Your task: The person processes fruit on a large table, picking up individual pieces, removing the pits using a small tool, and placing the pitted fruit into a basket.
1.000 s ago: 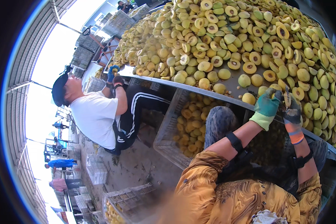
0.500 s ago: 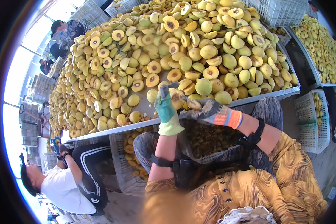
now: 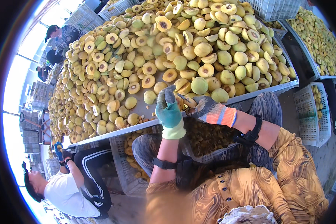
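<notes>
Above the table's near edge, my left hand (image 3: 168,109), in a green glove with grey fingertips, closes around a peach half (image 3: 180,103); only a sliver of the fruit shows past the fingers. My right hand (image 3: 204,107), in a dark glove with an orange and blue striped cuff, grips a small hand tool (image 3: 187,100). Its thin dark blade points at the fruit, but the fingers cover most of the handle. Beyond both hands, a large heap of halved yellow peaches (image 3: 149,68), many with brown centres, spreads over the metal table (image 3: 141,127).
Below the table edge stand a crate of dark scraps (image 3: 209,140) and a white crate of peach pieces (image 3: 121,164). A white basket (image 3: 310,115) is at right, near another fruit-laden table (image 3: 319,44). A co-worker in a white shirt (image 3: 69,192) sits at left.
The peach half's cut face showed between my hands before; now my left hand has turned and mostly hides it. My right hand's tool now shows its thin blade. The whole view has shifted slightly.
</notes>
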Demonstrator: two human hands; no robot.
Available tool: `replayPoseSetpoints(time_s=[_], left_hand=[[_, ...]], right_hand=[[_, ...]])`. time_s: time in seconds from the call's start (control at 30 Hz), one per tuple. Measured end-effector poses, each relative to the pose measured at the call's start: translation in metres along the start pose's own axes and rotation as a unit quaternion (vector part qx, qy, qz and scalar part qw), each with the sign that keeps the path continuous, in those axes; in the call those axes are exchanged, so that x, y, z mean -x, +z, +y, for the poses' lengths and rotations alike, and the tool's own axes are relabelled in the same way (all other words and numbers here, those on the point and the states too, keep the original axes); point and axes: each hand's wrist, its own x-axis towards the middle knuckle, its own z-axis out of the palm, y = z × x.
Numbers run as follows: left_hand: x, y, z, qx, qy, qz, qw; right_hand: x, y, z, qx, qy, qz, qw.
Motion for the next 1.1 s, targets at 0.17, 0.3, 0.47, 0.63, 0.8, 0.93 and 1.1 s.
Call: replayPoseSetpoints(time_s=[0.17, 0.3, 0.47, 0.63, 0.8, 0.93, 1.1], left_hand=[[0.006, 0.009, 0.012, 0.049, -0.108, 0.027, 0.993], [0.004, 0.009, 0.003, -0.199, 0.093, 0.087, 0.972], [0.012, 0.013, 0.01, -0.245, 0.11, 0.066, 0.961], [0.012, 0.01, 0.017, -0.338, 0.094, 0.057, 0.934], [0.003, 0.013, 0.005, -0.276, 0.082, 0.034, 0.957], [-0.021, -0.009, 0.007, 0.065, -0.231, -0.123, 0.963], [-0.011, -0.002, 0.033, 0.087, -0.092, -0.187, 0.974]], right_hand=[[-0.001, 0.014, 0.011, 0.115, -0.044, 0.035, 0.992], [-0.004, 0.009, 0.008, 0.075, -0.038, -0.053, 0.995], [0.001, 0.01, 0.022, 0.217, -0.087, -0.013, 0.972], [-0.002, 0.001, 0.01, 0.276, -0.071, -0.117, 0.951], [-0.002, 0.008, 0.027, 0.204, -0.12, -0.1, 0.967], [0.007, -0.013, -0.005, -0.021, 0.054, -0.198, 0.978], [0.017, -0.033, -0.009, -0.429, 0.137, -0.301, 0.841]])
